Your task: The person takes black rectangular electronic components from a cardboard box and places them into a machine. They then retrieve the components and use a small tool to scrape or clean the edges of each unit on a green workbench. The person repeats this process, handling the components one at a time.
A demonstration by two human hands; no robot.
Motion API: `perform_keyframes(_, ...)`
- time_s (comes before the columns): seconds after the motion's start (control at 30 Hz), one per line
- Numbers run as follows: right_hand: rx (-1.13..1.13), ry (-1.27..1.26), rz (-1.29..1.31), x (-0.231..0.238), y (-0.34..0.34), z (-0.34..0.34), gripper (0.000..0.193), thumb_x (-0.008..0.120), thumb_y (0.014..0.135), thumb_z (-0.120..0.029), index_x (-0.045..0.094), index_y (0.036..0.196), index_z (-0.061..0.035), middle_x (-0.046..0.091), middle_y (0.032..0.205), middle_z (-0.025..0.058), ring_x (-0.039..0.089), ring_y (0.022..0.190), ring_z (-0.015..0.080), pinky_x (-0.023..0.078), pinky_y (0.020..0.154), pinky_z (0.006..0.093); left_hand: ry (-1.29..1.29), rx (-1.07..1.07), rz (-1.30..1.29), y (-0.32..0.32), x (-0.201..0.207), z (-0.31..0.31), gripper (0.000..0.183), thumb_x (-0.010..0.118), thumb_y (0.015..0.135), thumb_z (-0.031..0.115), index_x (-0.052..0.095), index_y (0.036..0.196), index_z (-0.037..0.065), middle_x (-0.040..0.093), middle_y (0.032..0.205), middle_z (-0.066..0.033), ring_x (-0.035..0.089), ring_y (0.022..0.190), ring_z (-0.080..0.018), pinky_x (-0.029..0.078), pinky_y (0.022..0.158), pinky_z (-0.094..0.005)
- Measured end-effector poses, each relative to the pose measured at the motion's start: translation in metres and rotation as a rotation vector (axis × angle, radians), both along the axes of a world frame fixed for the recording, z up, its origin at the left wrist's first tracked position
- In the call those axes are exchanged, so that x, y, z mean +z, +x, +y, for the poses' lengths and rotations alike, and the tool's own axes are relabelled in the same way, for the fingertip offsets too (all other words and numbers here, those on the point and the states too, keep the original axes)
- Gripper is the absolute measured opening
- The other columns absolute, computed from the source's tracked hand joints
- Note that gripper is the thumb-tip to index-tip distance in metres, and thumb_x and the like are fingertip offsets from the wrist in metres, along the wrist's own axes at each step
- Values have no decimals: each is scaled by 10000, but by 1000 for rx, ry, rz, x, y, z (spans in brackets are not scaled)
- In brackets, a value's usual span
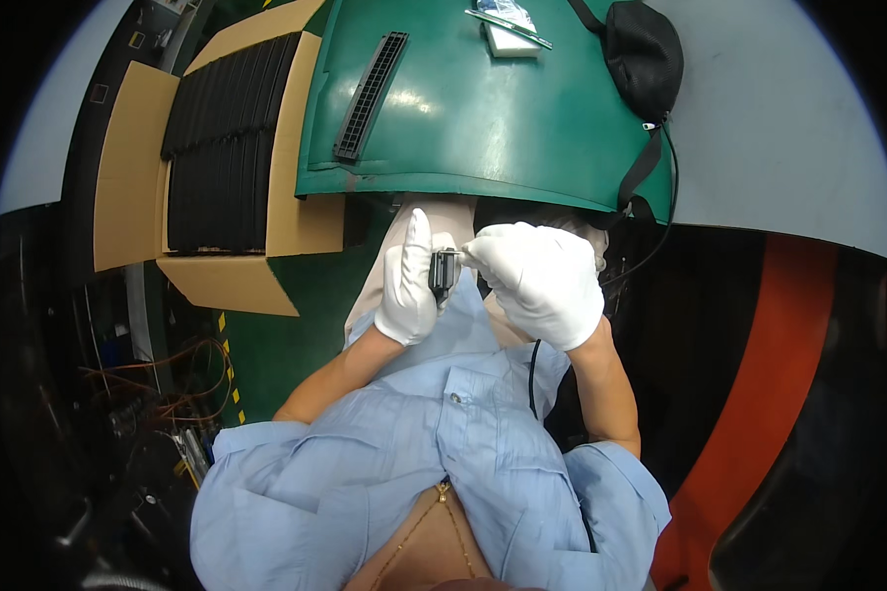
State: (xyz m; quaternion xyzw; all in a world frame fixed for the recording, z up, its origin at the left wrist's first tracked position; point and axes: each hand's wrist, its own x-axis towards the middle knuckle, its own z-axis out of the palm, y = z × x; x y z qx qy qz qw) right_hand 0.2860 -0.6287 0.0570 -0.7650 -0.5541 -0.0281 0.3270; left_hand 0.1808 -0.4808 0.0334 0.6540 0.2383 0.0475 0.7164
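Both my hands wear white gloves and are held over my lap, just below the edge of the green table. My left hand [410,286] is closed around a small black rectangular part [444,275], its thumb pointing up along one side. Close by on the right, my right hand [537,281] is pinched, with its fingertips at the upper end of the black part. A thin, light-coloured tip shows between those fingertips and the part; the rest of it is hidden inside the glove, so its kind cannot be made out.
On the green table [443,118] lie a long black slotted strip [371,96], a white block [512,41] with a thin pen-like stick [508,29] across it, and a black pouch [643,54] with a strap. An open cardboard box [133,172] at left holds rows of black strips [222,148].
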Motion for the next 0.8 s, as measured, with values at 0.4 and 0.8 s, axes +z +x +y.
perform_keyframes(0.4, 51, -42, -47, 16, -18, -19, 267, 708, 704, -111, 653, 963, -149, 627, 821, -28, 604, 654, 173, 461, 578, 317, 1, -15, -26, -2, 0, -4, 769, 135, 1091, 585, 437, 568, 109, 387, 490, 33, 332, 428, -55, 250, 436, -244)
perform_keyframes(0.8, 42, -89, -66, -1, -2, -13, 239, 709, 751, -74, 680, 985, -112, 683, 880, 13, 660, 723, 197, 515, 622, 321, 11, 15, -6, -8, 8, -17, 813, 134, 1070, 636, 515, 607, 86, 398, 480, 35, 351, 429, -59, 267, 441, -240)
